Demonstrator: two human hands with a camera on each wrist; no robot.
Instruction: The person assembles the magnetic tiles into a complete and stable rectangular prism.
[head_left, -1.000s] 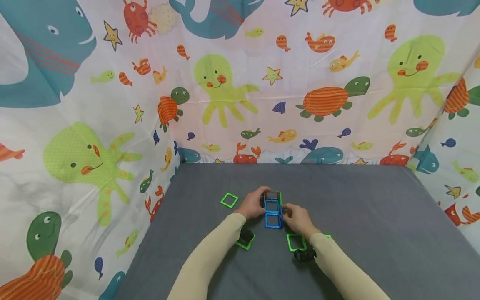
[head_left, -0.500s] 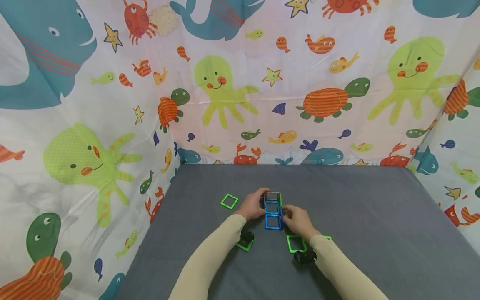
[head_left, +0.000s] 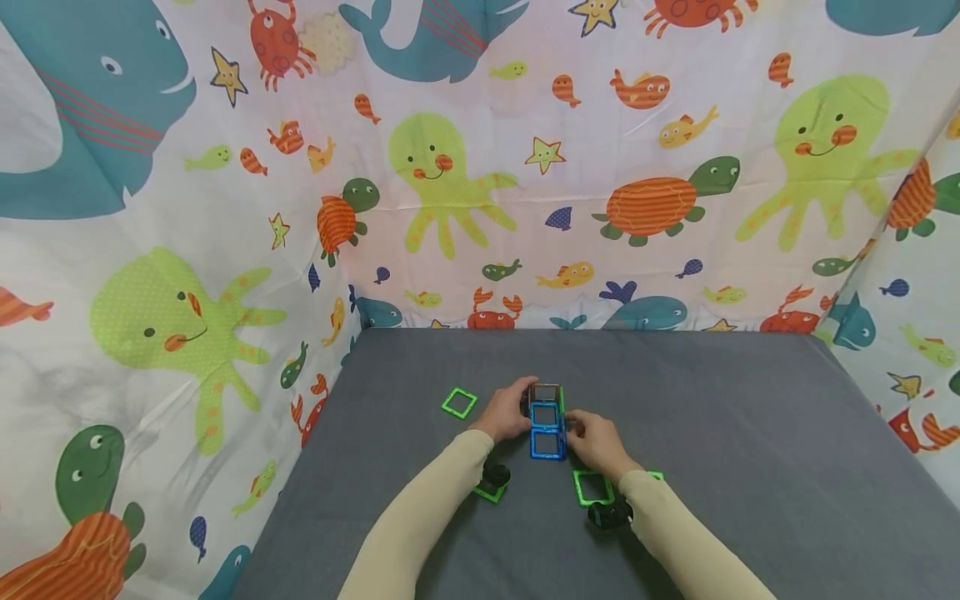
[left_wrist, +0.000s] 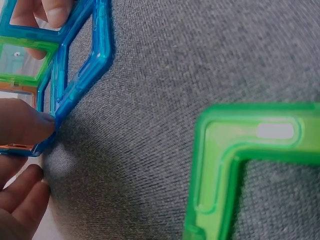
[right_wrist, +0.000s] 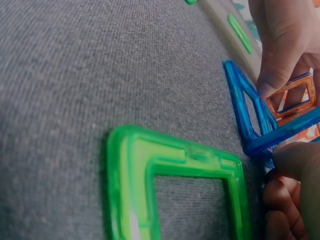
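A small structure of see-through magnetic tiles stands between the hands, its two blue square tiles (head_left: 546, 443) facing the camera, one behind the other. An orange tile (head_left: 545, 392) shows at its far end, and a green tile (left_wrist: 25, 60) forms part of a side. From the left, my left hand (head_left: 506, 410) grips the structure, thumb on the edge by the orange and blue tiles in the left wrist view. My right hand (head_left: 597, 438) pinches the blue tile on the right side, with thumb and curled fingers around its edge in the right wrist view.
A loose green square tile (head_left: 459, 402) lies to the left on the grey cloth (head_left: 750, 433). Another green tile (head_left: 491, 492) is under the left wrist, and a further green tile (head_left: 592, 487) lies beside the right wrist. A patterned sea-animal curtain (head_left: 495, 208) surrounds the table.
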